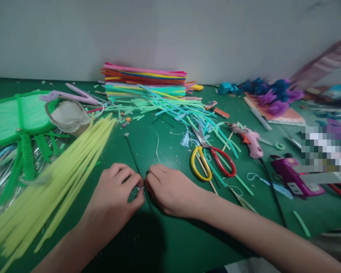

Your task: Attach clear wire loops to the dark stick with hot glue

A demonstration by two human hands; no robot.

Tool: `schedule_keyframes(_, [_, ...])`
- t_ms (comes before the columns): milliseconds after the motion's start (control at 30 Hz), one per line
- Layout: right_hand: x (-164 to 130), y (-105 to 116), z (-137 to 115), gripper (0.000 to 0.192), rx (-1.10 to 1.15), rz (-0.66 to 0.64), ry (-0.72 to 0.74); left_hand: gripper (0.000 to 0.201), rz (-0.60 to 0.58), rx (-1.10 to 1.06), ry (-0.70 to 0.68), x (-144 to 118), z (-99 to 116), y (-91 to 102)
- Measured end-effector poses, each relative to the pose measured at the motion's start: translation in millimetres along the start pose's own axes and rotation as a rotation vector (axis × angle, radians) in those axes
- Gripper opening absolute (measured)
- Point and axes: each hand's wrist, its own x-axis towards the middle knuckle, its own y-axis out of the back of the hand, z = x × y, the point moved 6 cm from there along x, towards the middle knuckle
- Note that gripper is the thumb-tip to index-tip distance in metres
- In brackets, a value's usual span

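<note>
My left hand point(116, 191) is closed in a pinch, thumb against fingertips, on a small shiny bit with a thin thread by it; its exact kind is too small to tell. Almost touching it, my right hand point(169, 189) is closed with knuckles up, and whatever its fingers grip is hidden. A pale thin thread point(158, 146) curls on the table just beyond the right hand. Between and beyond both hands runs a thin dark line point(133, 153), perhaps a rod or a seam. Scissors point(204, 142) with one yellow and one red handle lie open right of my right hand.
Yellow-green pipe cleaners point(74, 167) lie at left beside a green fuzzy craft piece point(19, 117). Bundled coloured pipe cleaners point(144, 81) sit against the wall. At right are a pink glue gun point(252, 142), a purple device point(297, 178) and purple-blue flowers point(272, 94). Beads point(127, 119) lie mid-table.
</note>
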Motion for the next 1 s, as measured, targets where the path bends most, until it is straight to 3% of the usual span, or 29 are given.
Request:
schedule_keyframes(233, [1.0,-1.2,-1.9,0.019,-0.011,-0.022,-0.016,0.009,0.028,0.018,0.011,0.7,-2.8,7.5])
schedule_keyframes(433, [-5.6,1.6,1.9,0.011,0.021,0.028,-0.022,0.005,0.131,0.088,0.001,-15.7,-24.4,35.1])
schedule_keyframes(500, [-9.1,3.4,5.2,0.011,0.030,0.036,-0.025,0.013,0.082,0.185,-0.010,-27.4,-31.4,39.4])
schedule_keyframes(600, [-12.5,6.7,9.3,0.015,0.022,0.040,-0.023,0.027,0.114,0.290,0.009,-39.8,-26.9,43.4])
schedule_keyframes(667, [-12.9,8.0,10.0,0.018,0.017,0.035,-0.014,0.024,0.154,0.186,-0.007,-40.8,-10.4,38.4])
schedule_keyframes(800, [-12.9,8.5,9.2,0.018,-0.009,0.032,0.022,0.022,0.058,0.111,-0.118,-32.4,26.4,7.8])
schedule_keyframes(900, [-14.6,9.0,13.6,0.019,-0.049,0.045,0.023,0.017,0.018,0.140,-0.118,-30.5,26.9,-3.3])
schedule_keyframes(1000, [-17.2,9.7,21.4,0.021,-0.081,0.060,0.001,0.022,0.028,0.149,-0.104,-34.2,12.4,1.7])
